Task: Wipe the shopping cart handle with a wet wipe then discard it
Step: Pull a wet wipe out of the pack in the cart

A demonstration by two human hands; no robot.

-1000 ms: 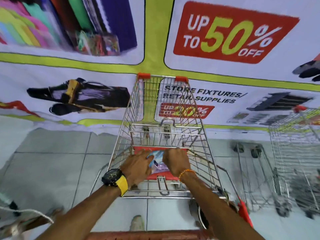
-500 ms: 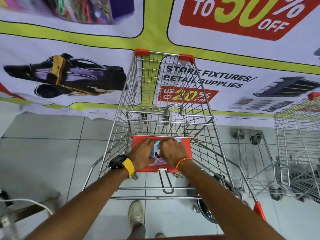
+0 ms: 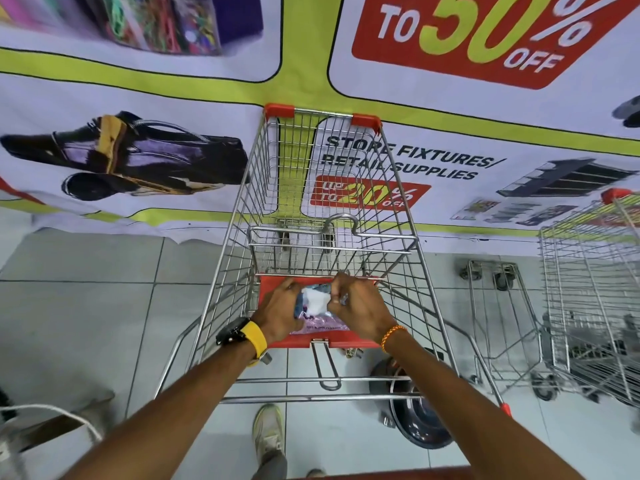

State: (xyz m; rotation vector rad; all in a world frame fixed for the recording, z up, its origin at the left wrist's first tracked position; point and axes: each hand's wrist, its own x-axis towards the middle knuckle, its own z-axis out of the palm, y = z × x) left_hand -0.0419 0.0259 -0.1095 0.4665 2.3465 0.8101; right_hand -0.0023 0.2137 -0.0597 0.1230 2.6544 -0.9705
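Note:
A silver wire shopping cart (image 3: 239, 216) stands in front of me against a printed banner. Its red handle (image 3: 433, 473) shows only as a strip at the bottom edge. A purple-and-blue wet wipe pack (image 3: 320, 323) lies on the cart's red seat flap (image 3: 349, 341). My left hand (image 3: 280, 310) grips the pack's left side. My right hand (image 3: 360, 306) pinches the peeled-back flap at the pack's top right. Between the two hands a white wipe (image 3: 317, 300) shows in the pack's opening.
A second wire cart (image 3: 588, 289) stands at the right, close to mine. A dark round bin (image 3: 419, 424) sits on the tiled floor under the cart's right side. My shoe (image 3: 269, 434) is below the cart. A white cable (image 3: 52, 410) lies at the lower left.
Both hands stayed on the pack over the red seat flap. The pack's top has come open and the white wipe now shows. The view has tilted down.

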